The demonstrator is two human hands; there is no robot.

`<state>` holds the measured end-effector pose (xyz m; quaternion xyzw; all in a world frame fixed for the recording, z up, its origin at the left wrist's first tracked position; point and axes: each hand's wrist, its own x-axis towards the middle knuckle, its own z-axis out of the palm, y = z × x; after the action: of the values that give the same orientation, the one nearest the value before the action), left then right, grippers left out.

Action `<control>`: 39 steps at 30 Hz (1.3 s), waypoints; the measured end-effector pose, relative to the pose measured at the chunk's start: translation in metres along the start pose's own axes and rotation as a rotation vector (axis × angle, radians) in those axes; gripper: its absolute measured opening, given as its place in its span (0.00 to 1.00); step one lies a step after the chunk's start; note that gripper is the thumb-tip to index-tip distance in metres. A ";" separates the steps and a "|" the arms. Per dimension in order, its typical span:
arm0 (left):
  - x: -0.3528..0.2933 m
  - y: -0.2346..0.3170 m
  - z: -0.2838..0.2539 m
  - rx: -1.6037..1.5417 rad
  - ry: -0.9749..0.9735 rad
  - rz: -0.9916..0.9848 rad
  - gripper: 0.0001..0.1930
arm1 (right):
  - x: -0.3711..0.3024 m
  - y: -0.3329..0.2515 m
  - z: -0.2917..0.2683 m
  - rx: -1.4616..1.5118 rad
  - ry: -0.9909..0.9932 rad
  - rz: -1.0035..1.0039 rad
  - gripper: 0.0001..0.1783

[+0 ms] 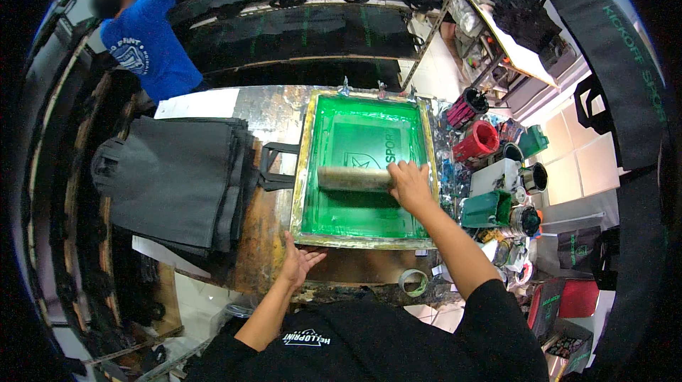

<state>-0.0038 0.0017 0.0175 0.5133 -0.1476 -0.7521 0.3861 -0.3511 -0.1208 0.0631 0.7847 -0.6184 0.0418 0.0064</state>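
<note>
Right hand [410,189]: I have it clenched on the right end of a squeegee [352,178], fingers curled over the top edge. The squeegee sits crosswise about mid-way down the green screen [348,219], inside its ink-stained frame [302,176], just below a crest outline on the mesh.

Left hand [298,263]: released, palm turned up, fingers spread loosely, nothing in it. It is at the frame's near left corner, thumb raised beside the edge; from here I can't tell whether it touches.

Around the hands: black handle loop [266,166] at the frame's left side; stack of black bags [170,183] farther left on the worn table [264,247]. Roll of tape [413,282] by the near edge. Right of the frame, I note a red container [477,140] and a green container [486,209].
</note>
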 end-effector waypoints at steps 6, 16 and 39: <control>0.002 -0.007 -0.009 0.005 0.038 -0.068 0.61 | 0.100 0.045 0.032 -0.042 0.025 -0.010 0.38; 0.018 -0.011 -0.009 0.051 0.088 -0.114 0.64 | 0.228 0.096 0.051 -0.022 -0.022 -0.004 0.40; 0.316 0.203 0.176 1.821 0.184 1.307 0.26 | 0.208 0.084 0.088 -0.166 0.388 -0.017 0.15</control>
<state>-0.1277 -0.3939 0.0108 0.4816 -0.8537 0.0234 0.1968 -0.3796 -0.3473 -0.0124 0.7639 -0.6003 0.1409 0.1904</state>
